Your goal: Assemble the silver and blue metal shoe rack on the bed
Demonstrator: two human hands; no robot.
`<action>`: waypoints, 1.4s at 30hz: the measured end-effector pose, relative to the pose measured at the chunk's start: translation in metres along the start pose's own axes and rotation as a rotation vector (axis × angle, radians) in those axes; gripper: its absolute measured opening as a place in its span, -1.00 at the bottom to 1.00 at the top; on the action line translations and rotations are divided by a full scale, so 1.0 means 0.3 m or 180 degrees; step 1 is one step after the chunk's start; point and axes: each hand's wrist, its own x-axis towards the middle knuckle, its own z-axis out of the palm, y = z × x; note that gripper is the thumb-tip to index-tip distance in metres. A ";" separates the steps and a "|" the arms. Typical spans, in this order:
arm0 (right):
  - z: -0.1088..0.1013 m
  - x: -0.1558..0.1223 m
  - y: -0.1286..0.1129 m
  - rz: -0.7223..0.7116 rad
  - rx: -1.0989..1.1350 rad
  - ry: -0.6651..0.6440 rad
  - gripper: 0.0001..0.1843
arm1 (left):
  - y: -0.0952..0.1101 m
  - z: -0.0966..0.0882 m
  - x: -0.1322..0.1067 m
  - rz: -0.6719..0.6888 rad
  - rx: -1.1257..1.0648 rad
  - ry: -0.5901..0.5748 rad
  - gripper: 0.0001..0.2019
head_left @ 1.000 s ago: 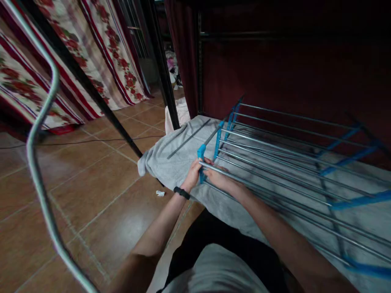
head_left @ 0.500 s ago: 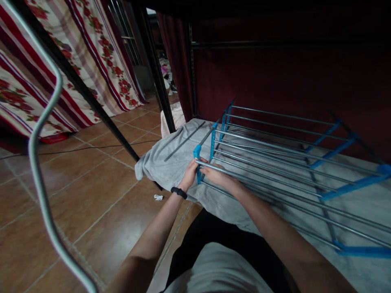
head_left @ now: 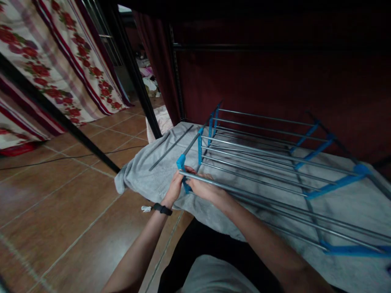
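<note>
Where a blue corner bracket (head_left: 181, 162) meets the end of a metal tube (head_left: 238, 190), the left hand (head_left: 174, 188) has its fingers bent closed around the bracket, thumb up by the tube's tip. Just beside it, the right hand (head_left: 203, 188) lies against the tube with its fingers curled; their tips are partly hidden from me, so I cannot tell whether they grip it. Bracket and tube form the near left corner of a metal rack (head_left: 334, 184), whose bars run between blue end pieces. It rests on a rumpled grey blanket (head_left: 137, 179). A dark wristband (head_left: 162, 209) circles the left wrist, outside the rack's near corner. Left of the rack, a thin grey rod (head_left: 171, 148) lies on the blanket, and a small white scrap (head_left: 146, 208) on the tiled floor (head_left: 91, 219). Behind the rack hangs dark red cloth (head_left: 275, 85); well off to its left, beyond a black post (head_left: 134, 69), I see a flowered, striped curtain (head_left: 73, 49).
</note>
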 end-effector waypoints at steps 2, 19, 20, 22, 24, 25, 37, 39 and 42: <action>0.002 -0.042 0.005 -0.0046 -0.0087 0.0179 -0.69 | 0.000 0.000 -0.007 -0.0013 0.0056 0.0079 -0.62; 0.013 -0.480 0.150 0.1004 0.3470 0.0997 -0.49 | 0.173 -0.017 -0.059 -0.0199 -0.0530 0.0190 -0.40; 0.008 -0.474 0.141 0.1066 0.3980 0.1068 -0.49 | 0.170 -0.017 -0.054 -0.0200 -0.0574 0.0202 -0.38; -0.003 -0.455 0.122 0.1123 0.4912 0.1164 -0.48 | 0.160 -0.019 -0.044 -0.0191 -0.0595 0.0262 -0.36; -0.012 -0.435 0.106 0.1146 0.5486 0.1214 -0.49 | 0.155 -0.019 -0.036 -0.0189 -0.0608 0.0317 -0.35; -0.015 -0.427 0.101 0.1166 0.5610 0.1258 -0.51 | 0.156 -0.017 -0.032 -0.0186 -0.0617 0.0336 -0.34; 0.031 -0.439 0.148 0.1550 0.5260 0.1254 -0.53 | 0.195 0.012 -0.029 -0.0237 -0.0558 0.0305 -0.20; 0.019 -0.445 0.150 0.1336 0.5380 0.0955 -0.54 | 0.195 -0.006 -0.024 -0.0221 -0.0830 0.0297 -0.16; 0.005 -0.496 0.158 0.0988 0.5303 0.0085 -0.56 | 0.183 -0.051 0.010 -0.0385 -0.1238 0.0557 -0.20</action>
